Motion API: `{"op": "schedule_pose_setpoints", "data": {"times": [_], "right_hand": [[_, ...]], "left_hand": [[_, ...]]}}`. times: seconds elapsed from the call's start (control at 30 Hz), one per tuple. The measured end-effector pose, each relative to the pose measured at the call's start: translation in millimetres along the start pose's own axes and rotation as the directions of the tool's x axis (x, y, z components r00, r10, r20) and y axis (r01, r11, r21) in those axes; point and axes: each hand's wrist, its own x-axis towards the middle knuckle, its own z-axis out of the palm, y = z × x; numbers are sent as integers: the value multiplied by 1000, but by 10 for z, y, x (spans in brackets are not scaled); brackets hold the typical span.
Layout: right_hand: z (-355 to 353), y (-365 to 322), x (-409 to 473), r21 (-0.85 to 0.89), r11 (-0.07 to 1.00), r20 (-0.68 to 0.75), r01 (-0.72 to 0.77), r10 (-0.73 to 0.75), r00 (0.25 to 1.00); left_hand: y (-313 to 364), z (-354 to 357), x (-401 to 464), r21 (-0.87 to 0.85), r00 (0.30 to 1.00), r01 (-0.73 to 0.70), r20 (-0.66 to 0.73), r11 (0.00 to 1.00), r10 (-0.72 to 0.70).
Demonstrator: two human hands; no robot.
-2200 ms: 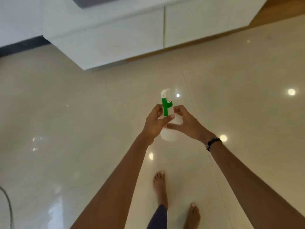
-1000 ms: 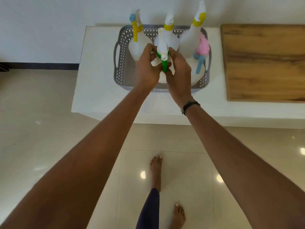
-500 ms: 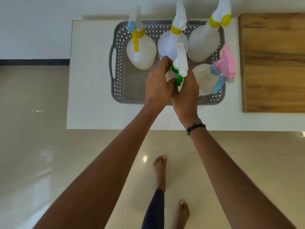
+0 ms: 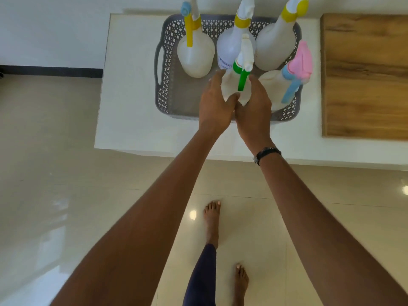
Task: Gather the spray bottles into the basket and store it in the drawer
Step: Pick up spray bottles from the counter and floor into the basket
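Observation:
A grey perforated basket (image 4: pixel 162 91) stands on a white cabinet top (image 4: pixel 128 96). Along its back stand three white spray bottles: one with a yellow trigger (image 4: pixel 195 56), and two with yellow collars (image 4: pixel 229 47) (image 4: pixel 273 49). A bottle with a pink and blue head (image 4: pixel 301 60) stands at the front right. In the front middle of the basket is a white bottle with a green trigger (image 4: pixel 242 78). My left hand (image 4: pixel 215 102) and my right hand (image 4: pixel 254 107) hold its body from either side, thumbs meeting in front.
A wooden panel (image 4: pixel 364 74) covers the cabinet top to the right of the basket. A white wall rises behind. Glossy beige floor tiles (image 4: pixel 55 173) lie below the cabinet's front edge, and my bare feet (image 4: pixel 212 219) stand on them.
I carried the green-trigger bottle from over the floor to the basket and lowered it in. My hands slid from its neck down to its body.

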Motion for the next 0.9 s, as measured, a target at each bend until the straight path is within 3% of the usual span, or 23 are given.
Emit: {"op": "schedule_pose_setpoints", "data": {"times": [0.13, 0.5, 0.73, 0.9], "right_hand": [[-218, -5, -568, 1, 1000, 37, -14, 14, 999], [-650, 25, -2393, 34, 999, 280, -10, 0, 960], [-559, 217, -3809, -13, 999, 426, -43, 44, 904], [-301, 381, -4973, -103, 989, 552, -110, 149, 821]], "left_hand": [[-141, -54, -646, -23, 994, -47, -101, 999, 44], [-575, -45, -2650, -118, 984, 90, -145, 989, -107], [-1388, -213, -4075, -75, 971, 209, -100, 975, -216], [-2082, -448, -5131, -44, 935, 342, -87, 939, -345]]}}
